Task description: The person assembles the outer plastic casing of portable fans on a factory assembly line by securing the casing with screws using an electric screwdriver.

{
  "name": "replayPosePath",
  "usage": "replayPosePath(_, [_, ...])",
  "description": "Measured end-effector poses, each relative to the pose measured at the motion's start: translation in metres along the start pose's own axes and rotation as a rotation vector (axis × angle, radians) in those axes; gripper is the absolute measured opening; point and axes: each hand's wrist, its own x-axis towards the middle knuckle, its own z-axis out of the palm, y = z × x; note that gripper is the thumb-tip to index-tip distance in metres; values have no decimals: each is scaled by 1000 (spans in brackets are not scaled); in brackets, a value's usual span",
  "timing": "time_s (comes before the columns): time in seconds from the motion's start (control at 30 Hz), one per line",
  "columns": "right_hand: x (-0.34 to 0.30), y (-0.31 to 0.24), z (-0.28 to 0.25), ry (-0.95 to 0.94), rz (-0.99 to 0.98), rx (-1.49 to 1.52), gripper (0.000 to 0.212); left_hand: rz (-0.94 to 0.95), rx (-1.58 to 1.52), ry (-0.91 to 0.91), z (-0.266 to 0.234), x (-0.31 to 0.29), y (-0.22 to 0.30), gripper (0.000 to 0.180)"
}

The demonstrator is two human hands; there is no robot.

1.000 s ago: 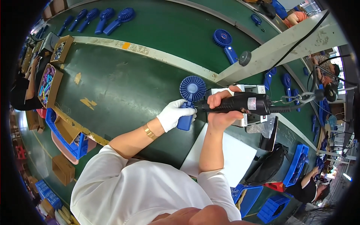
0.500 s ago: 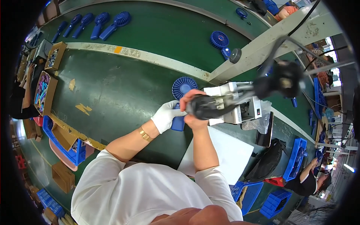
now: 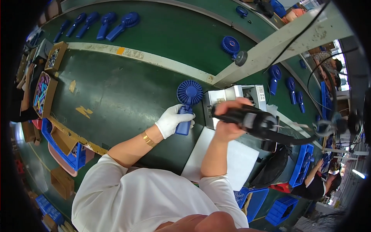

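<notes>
In a white glove, my left hand (image 3: 169,122) grips the handle of a blue handheld fan (image 3: 189,92), its round grille pointing away from me over the dark green bench. My bare right hand (image 3: 228,130) is wrapped round a black electric screwdriver (image 3: 253,120), blurred by motion. The driver lies nearly level, to the right of the fan and apart from it, and its cord end points right. Partly behind that hand stands a light grey box-shaped machine (image 3: 216,96). Under my right forearm lies a white sheet (image 3: 241,160).
Across a pale rail (image 3: 154,58), several blue fans (image 3: 123,26) lie on a green conveyor. A white metal post (image 3: 278,44) slants up at the right. Cartons of small parts (image 3: 45,94) line the bench's left end. A black bag (image 3: 272,166) and blue bins (image 3: 303,164) are at the right.
My right hand has carried the screwdriver away from the fan, rightward. The tool has swung to point its cord end right. The left hand keeps its grip. Fans on the conveyor have shifted right.
</notes>
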Motion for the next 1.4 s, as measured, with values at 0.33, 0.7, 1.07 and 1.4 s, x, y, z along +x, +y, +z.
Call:
replayPosePath(0.33, [9, 8, -1, -8, 8, -31, 83, 56, 238, -25, 14, -8, 1, 47])
replayPosePath(0.7, [6, 7, 0, -29, 77, 36, 83, 105, 523, 113, 19, -4, -11, 34])
replayPosePath(1.07, [-10, 21, 22, -71, 312, 279, 92, 126, 531, 104, 23, -7, -8, 27])
replayPosePath(1.4, [-25, 42, 24, -110, 337, 381, 82, 283, 793, 211, 21, -8, -14, 32])
